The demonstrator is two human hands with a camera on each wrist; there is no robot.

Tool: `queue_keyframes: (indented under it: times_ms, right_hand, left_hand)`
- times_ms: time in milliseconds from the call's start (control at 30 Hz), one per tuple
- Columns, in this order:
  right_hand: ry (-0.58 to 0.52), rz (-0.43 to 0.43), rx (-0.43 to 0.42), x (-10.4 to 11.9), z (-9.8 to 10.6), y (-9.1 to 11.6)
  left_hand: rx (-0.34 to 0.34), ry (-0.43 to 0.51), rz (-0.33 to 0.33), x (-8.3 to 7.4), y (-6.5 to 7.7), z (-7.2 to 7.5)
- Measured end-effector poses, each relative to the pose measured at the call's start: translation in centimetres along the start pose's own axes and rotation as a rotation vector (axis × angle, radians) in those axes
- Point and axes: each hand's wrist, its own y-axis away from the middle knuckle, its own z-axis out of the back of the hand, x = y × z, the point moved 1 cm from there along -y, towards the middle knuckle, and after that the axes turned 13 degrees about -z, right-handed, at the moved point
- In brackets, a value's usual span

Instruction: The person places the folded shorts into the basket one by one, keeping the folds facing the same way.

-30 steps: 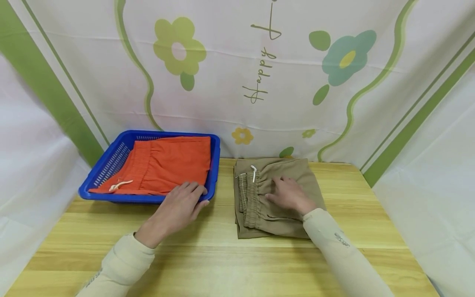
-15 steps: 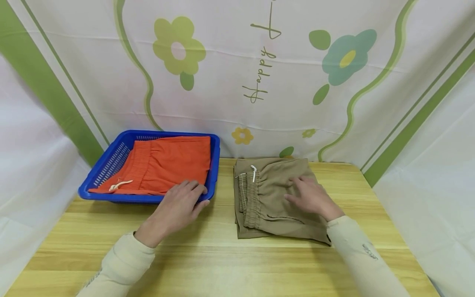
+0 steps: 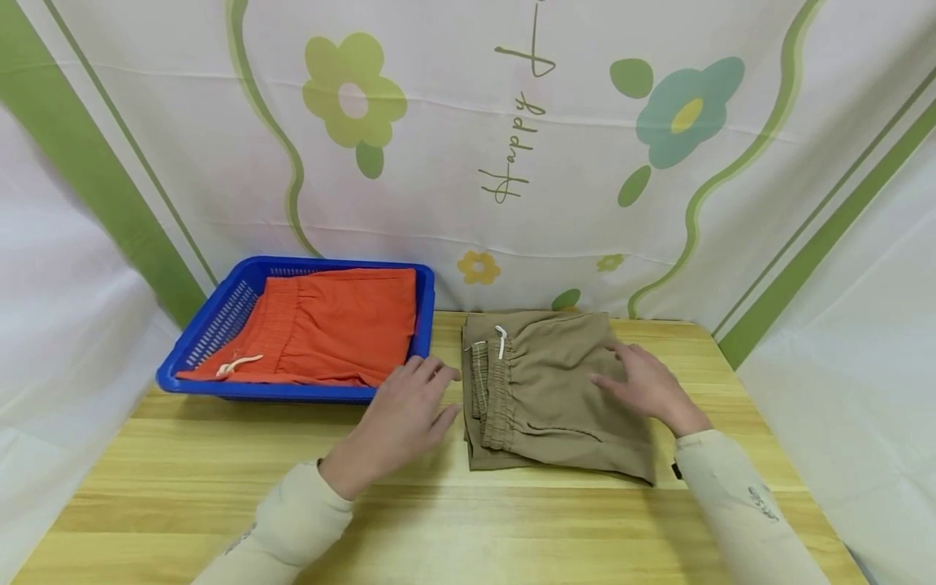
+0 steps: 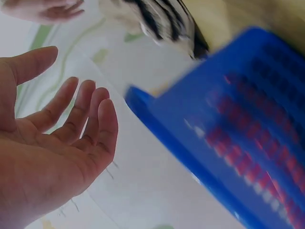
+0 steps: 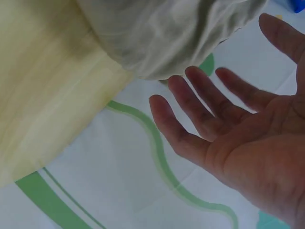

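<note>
Folded khaki drawstring shorts [image 3: 563, 390] lie flat at the middle right of the table, waistband to the left with a white cord end. Over their right side is my right hand [image 3: 651, 390], its fingers loosely spread and holding nothing; the right wrist view shows that palm [image 5: 252, 143] bare. My left hand [image 3: 402, 414] hovers between the basket's front right corner and the shorts. In the left wrist view its palm [image 4: 57, 152] is bare too, apart from the basket wall. Folded orange drawstring shorts [image 3: 351, 325] lie in the blue basket [image 3: 292, 393].
The wooden table [image 3: 468, 528] carries everything. A white cloth backdrop [image 3: 453, 162] with printed flowers hangs right behind it, close to the back of the basket and the khaki shorts. White cloth also flanks both sides.
My left hand has left the basket rim and moved right, toward the khaki shorts. The right hand has slid rightward across the khaki shorts to their right side; a lower right corner now shows.
</note>
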Motion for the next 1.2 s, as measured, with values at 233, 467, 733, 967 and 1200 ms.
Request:
queue_keyframes:
  times_ms: [233,467,733,967,1200]
  right_hand:
    - [-0.057,-0.11,0.04,-1.7,-0.4,-0.6]
    - [-0.077,-0.223,0.148,-2.8,-0.7,-1.0]
    - [-0.151,-0.289,0.206,-3.3,-1.3,-1.2]
    - [-0.197,-0.279,0.204,-3.5,-1.7,-1.7]
    - [-0.222,-0.287,0.224,-3.6,-1.9,-1.6]
  left_hand:
    - [0.05,0.07,-0.025,-1.8,-1.5,-2.3]
    - [0.067,0.197,0.038,-2.1,-2.1,-5.2]
    - [0.051,0.369,0.284,-1.0,-2.7,-7.7]
    - [0.051,0.586,0.542,0.5,-3.3,-9.2]
    - [-0.06,0.787,0.678,1.2,-3.8,-9.6]
